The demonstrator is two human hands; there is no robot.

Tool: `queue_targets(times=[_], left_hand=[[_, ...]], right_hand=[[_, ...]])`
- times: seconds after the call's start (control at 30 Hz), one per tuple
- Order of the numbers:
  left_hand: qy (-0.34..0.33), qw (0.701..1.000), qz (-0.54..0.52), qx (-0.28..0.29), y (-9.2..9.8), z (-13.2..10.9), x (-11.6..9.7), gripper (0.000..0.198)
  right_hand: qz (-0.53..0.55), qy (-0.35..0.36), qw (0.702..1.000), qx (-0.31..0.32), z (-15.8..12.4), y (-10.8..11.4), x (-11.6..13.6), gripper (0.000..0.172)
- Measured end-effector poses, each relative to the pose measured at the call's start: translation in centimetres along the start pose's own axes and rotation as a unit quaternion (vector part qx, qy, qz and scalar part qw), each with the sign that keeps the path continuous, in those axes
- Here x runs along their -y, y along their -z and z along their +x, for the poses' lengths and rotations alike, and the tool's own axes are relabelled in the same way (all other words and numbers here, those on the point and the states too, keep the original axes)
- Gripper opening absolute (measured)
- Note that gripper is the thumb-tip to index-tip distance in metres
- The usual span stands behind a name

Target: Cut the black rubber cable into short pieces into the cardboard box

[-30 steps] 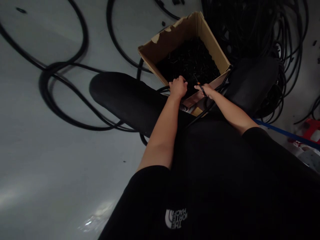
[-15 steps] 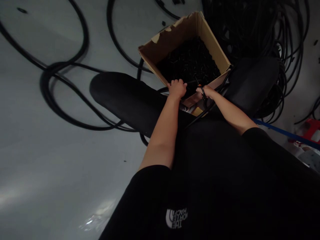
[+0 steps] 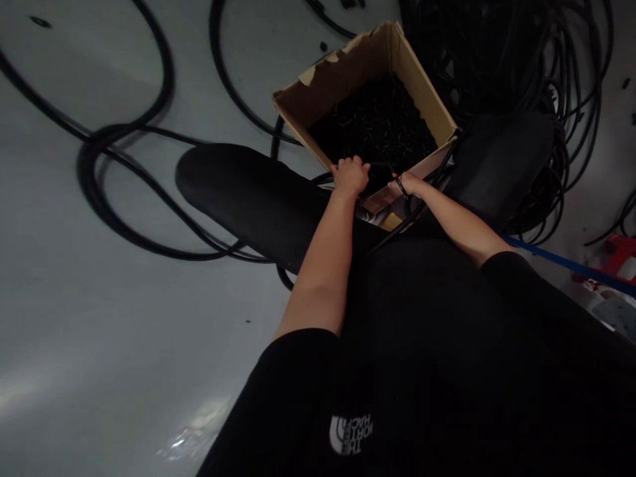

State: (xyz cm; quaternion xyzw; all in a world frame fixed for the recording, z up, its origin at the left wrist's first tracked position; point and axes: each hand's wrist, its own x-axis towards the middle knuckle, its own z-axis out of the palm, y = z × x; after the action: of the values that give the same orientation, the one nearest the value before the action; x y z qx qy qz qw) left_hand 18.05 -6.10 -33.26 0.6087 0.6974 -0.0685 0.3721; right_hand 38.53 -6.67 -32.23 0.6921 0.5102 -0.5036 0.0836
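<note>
An open cardboard box (image 3: 422, 79) stands between my knees, with many short black pieces (image 3: 372, 119) inside. My left hand (image 3: 350, 175) is closed around a black cable (image 3: 322, 179) at the box's near left edge. At the near right edge, my right hand (image 3: 408, 184) is wrapped round a black-handled cutting tool (image 3: 401, 185) with a bit of orange at its pivot. The tool's tip points toward the cable end between my hands, above the box. Dark shadow hides where tip and cable meet.
Loops of thick black cable (image 3: 171, 73) lie on the grey floor at the left. A big tangle of black cable (image 3: 497, 53) is at the back right. A blue strap (image 3: 571, 265) and a red object (image 3: 621, 255) are at the right edge.
The handles of the tool in my right hand look closer together, and its tip has shifted slightly. My left hand has hardly moved.
</note>
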Motion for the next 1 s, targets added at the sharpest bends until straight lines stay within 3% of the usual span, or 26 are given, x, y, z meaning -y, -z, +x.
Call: queue_targets(times=[0.23,0.33,0.53,0.77,1.0], left_hand=[[-0.003,1.0,-0.007,0.002,0.0,-0.1,0.1,0.065],[-0.034,0.999,0.006,0.017,0.2,0.0,0.1,0.061],[-0.081,0.996,0.008,0.038,0.6,0.0,-0.3,0.063],[-0.037,0.999,-0.01,0.005,1.4,0.3,-0.3,0.078],[0.023,0.997,-0.057,-0.045,1.8,1.1,0.6,0.074]], right_hand=[[0.066,-0.008,0.998,0.017,0.0,0.0,-0.4,0.034],[0.119,-0.025,0.991,0.051,-0.2,0.1,-0.1,0.034],[0.161,-0.04,0.984,0.059,-0.8,0.7,0.7,0.025],[0.176,-0.036,0.977,0.116,-1.3,2.0,0.8,0.027],[0.223,0.0,0.969,0.105,-0.7,2.5,0.5,0.051]])
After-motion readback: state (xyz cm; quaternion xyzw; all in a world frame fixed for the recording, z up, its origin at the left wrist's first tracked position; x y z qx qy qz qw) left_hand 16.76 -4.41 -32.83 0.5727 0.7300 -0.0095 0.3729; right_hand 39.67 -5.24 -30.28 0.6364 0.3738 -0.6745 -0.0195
